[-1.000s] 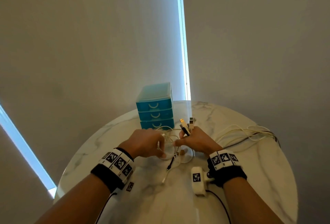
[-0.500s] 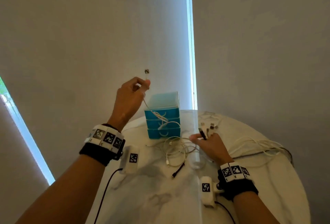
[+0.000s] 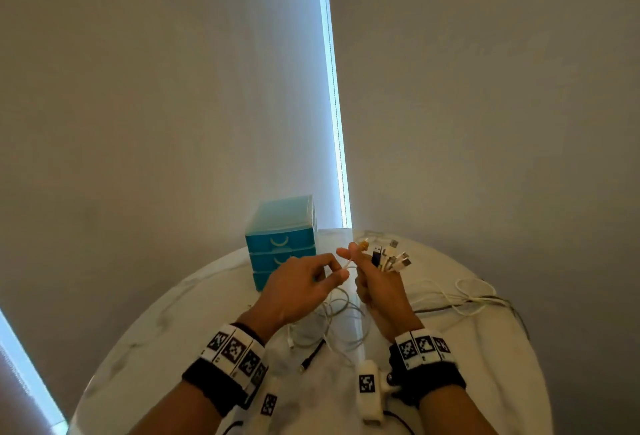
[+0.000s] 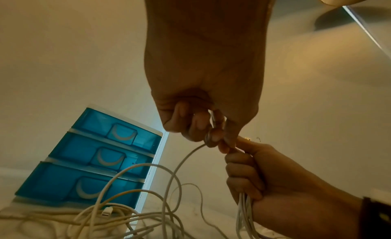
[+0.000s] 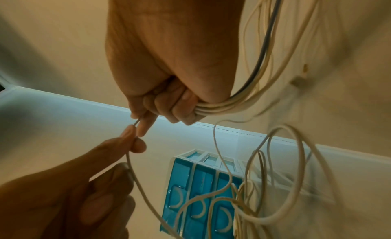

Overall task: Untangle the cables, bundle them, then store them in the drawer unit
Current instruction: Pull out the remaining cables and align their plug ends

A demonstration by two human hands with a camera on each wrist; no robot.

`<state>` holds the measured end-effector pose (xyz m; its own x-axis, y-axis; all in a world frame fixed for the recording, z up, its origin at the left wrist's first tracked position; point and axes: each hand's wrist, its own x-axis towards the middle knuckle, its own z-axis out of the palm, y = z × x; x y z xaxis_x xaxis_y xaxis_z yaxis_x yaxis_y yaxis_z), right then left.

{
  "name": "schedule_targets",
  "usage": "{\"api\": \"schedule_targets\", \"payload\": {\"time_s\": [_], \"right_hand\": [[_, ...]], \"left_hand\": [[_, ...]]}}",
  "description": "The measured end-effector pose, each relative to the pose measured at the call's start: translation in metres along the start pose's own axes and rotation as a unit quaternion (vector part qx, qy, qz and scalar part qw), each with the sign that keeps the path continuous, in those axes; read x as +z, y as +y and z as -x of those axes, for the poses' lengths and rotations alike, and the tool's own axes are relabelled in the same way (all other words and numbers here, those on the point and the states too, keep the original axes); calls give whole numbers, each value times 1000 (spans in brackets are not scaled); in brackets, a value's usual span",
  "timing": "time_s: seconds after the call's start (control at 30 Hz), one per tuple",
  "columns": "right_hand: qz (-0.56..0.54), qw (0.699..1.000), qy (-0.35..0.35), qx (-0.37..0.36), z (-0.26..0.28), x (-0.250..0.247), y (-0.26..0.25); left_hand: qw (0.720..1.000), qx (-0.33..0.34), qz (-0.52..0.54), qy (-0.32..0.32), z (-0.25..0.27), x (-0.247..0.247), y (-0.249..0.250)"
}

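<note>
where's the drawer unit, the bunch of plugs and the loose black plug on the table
drawer unit (image 3: 281,240): head view, on its top drawer's front.
bunch of plugs (image 3: 389,259): head view, on the connector ends fanned above the right hand (image 3: 379,291).
black plug (image 3: 310,358): head view, on its dark tip lying on the table (image 3: 485,365).

A round marble table (image 3: 485,382) stands before grey blinds (image 3: 156,88).

drawer unit (image 3: 281,226) bottom drawer behind left hand (image 3: 298,291), forearms cropped below

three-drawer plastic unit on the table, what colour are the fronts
Blue drawer fronts with pale curved handles, clearest in the left wrist view.
</note>
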<state>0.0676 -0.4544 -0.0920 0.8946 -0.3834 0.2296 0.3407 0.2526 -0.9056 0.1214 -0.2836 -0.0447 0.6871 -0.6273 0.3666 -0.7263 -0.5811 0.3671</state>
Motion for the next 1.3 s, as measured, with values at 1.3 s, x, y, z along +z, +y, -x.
{"api": "schedule_targets", "payload": {"time_s": [1.3], "right_hand": [[4, 991, -87, 104, -5, 17, 11]], "left_hand": [[980, 23, 194, 46, -29, -36, 26]]}}
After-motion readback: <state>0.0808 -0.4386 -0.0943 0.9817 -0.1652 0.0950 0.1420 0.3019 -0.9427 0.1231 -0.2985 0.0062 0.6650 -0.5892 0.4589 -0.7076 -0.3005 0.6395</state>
